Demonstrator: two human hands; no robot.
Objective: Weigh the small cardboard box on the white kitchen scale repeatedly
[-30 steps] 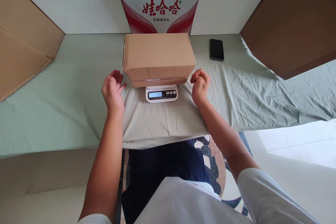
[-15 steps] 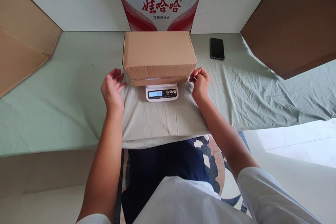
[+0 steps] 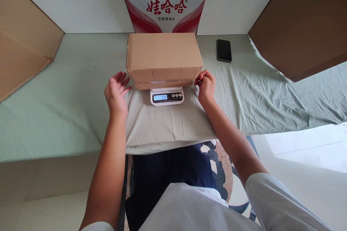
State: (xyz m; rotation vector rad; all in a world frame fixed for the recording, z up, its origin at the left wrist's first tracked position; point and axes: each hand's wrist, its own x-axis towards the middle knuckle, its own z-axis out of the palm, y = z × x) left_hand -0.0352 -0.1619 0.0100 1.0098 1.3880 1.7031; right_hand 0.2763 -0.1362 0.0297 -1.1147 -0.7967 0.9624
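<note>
A closed brown cardboard box (image 3: 164, 50) rests on a small white kitchen scale (image 3: 167, 103) whose front part sticks out below it. On the scale's lit display the digits look like 54; any decimal point is too small to tell. Left of the box, my left hand (image 3: 116, 92) holds nothing, fingers spread and slightly bent toward the box's side. My right hand (image 3: 206, 86) is at the lower right corner, its fingers half curled and apart, with nothing seen in them. Whether its fingertips touch the cardboard, I cannot tell.
A green cloth (image 3: 67, 115) covers the table. Behind the box stands a white and red carton (image 3: 166, 3). A black phone (image 3: 224, 50) lies at the back right. Large cardboard boxes flank the table, one on the left (image 3: 24, 36) and one on the right (image 3: 303, 25).
Almost nothing differs. My right hand has shifted very slightly left, toward the box's corner. The box, the scale and my left hand stay in place.
</note>
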